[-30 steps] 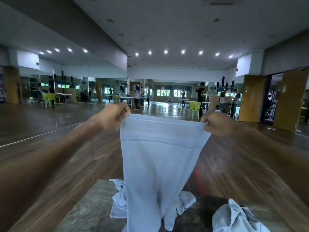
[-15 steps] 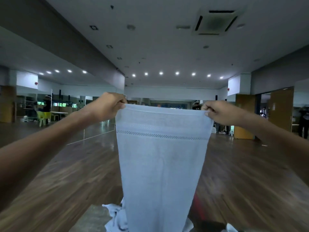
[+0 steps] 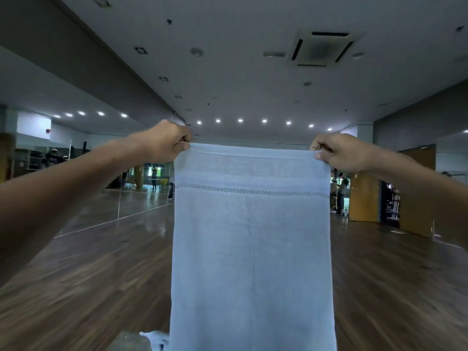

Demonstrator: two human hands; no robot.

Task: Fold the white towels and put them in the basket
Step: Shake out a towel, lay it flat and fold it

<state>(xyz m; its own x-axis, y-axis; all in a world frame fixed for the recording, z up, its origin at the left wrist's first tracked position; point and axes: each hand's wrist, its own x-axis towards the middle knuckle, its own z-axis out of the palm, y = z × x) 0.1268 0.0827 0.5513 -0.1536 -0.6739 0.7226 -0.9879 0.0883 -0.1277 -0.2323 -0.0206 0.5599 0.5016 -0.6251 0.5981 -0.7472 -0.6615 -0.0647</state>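
Towel (image 3: 250,249) hangs unfolded, its top corners pinched by the left hand (image 3: 166,141) and right hand (image 3: 342,153); folding looks barely begun, and no basket is in view.

Dim hall – ceiling spotlights (image 3: 240,120) glow, floor (image 3: 101,274) glares, edges blurred and bowed

A dark wood-plank floor (image 3: 96,282) fills the lower half of the view and runs back to mirrored walls and wooden doors. At the bottom edge, left of centre, one corner of a grey marbled tabletop (image 3: 129,343) shows. A crumpled white cloth (image 3: 155,338) lies on that corner, only partly in view. The rest of the tabletop is hidden, so nothing further can be recorded on it.
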